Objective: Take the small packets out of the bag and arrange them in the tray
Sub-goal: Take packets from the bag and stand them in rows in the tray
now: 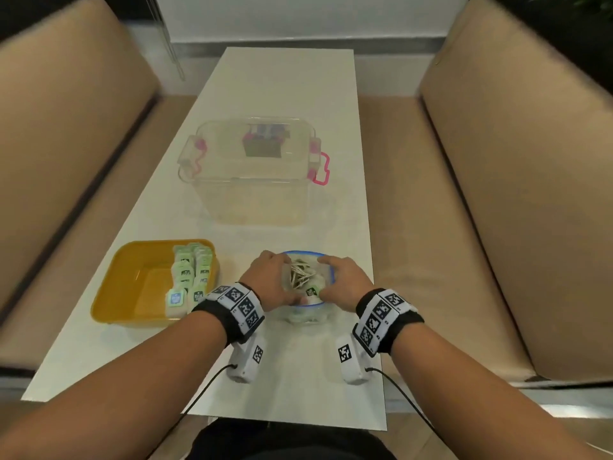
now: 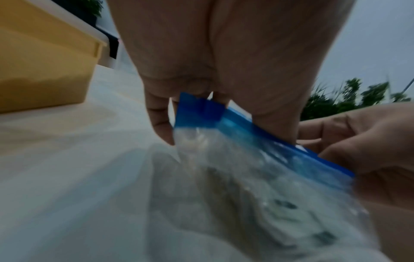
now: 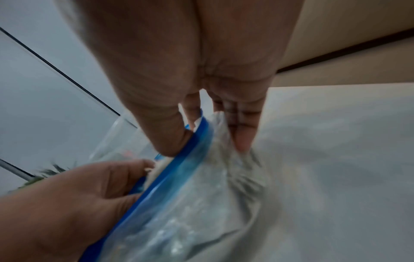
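A clear plastic bag (image 1: 306, 313) with a blue zip rim stands on the white table, its mouth spread wide. Inside lie small packets (image 1: 303, 277), one with a green label. My left hand (image 1: 272, 283) grips the rim's left side, and the blue strip (image 2: 201, 111) runs between its thumb and fingers. My right hand (image 1: 345, 282) grips the rim's right side, thumb inside the blue strip (image 3: 197, 141) and fingers outside. The yellow tray (image 1: 132, 283) sits to the left and holds several green-and-white packets (image 1: 192, 270) stacked in rows along its right side.
A clear lidded box (image 1: 252, 167) with pink latches stands farther back on the table (image 1: 285, 376), something dark inside it. Tan sofa cushions (image 1: 497, 194) flank the table on both sides. The tray's left half shows bare yellow floor.
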Action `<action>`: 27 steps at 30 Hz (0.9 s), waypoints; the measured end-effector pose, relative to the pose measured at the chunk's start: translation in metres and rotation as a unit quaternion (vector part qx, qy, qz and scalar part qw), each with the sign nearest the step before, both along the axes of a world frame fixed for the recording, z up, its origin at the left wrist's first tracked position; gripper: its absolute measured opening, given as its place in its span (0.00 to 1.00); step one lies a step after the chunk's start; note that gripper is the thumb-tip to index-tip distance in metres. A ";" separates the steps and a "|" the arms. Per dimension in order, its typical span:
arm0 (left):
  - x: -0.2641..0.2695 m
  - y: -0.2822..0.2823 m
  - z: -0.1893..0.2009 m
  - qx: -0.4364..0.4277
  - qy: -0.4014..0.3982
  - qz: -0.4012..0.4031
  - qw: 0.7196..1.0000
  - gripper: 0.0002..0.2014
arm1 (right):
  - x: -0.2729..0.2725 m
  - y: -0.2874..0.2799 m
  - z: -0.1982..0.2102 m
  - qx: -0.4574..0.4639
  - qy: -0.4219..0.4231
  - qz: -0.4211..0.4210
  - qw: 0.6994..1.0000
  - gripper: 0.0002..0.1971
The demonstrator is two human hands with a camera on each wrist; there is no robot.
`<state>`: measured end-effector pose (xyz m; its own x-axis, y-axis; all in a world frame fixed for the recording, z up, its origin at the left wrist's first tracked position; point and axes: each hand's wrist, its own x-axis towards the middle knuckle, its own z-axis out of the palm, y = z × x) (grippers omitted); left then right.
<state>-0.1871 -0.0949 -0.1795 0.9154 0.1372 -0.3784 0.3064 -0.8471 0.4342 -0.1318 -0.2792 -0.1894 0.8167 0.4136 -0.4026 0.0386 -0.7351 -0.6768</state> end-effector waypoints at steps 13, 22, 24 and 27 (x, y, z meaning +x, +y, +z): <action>-0.021 -0.002 -0.004 0.029 -0.162 0.057 0.985 0.14 | -0.001 -0.005 -0.014 0.018 0.022 -0.001 1.000 0.33; -0.020 -0.004 0.010 0.023 -0.211 0.048 0.976 0.04 | -0.009 -0.012 0.000 0.029 -0.011 -0.001 1.000 0.38; -0.020 -0.006 0.021 0.023 -0.228 0.054 0.972 0.04 | -0.009 -0.011 0.008 0.032 -0.027 0.001 0.999 0.36; -0.020 -0.009 0.036 -0.011 -0.242 0.092 0.966 0.05 | -0.008 -0.008 0.017 0.054 -0.069 -0.002 0.996 0.34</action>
<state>-0.2066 -0.1044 -0.1437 0.9465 0.3120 0.0829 0.2080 -0.7858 0.5824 -0.1398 -0.2872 -0.1727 0.8632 0.4447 -0.2391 0.1346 -0.6591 -0.7399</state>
